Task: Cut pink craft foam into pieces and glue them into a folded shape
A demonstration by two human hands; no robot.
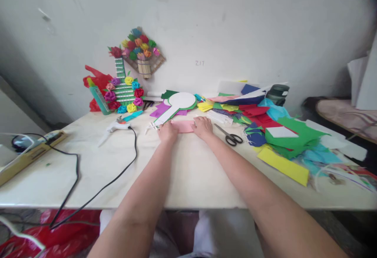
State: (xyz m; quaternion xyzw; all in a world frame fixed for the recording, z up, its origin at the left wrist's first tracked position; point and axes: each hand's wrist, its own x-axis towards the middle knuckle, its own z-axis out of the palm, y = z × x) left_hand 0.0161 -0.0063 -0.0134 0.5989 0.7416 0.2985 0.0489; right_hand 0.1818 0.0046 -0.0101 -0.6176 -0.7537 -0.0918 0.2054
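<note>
We rest our left hand (167, 131) and right hand (204, 127) on the left and right ends of the pink paper (184, 127), between glue gun (117, 127) and scissors (227, 135) on the bench (202, 171), but cannot tell whether our fingers (196, 123) grip or press it.

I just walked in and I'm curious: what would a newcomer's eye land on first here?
Probably the bright artificial flower bouquet against the wall, left of centre, above a green-and-white striped ornament edged with more flowers. The loose heap of coloured sheets across the table's right side competes with it. Then, in the middle, the left hand and right hand rest at opposite ends of a pink strip.
</note>
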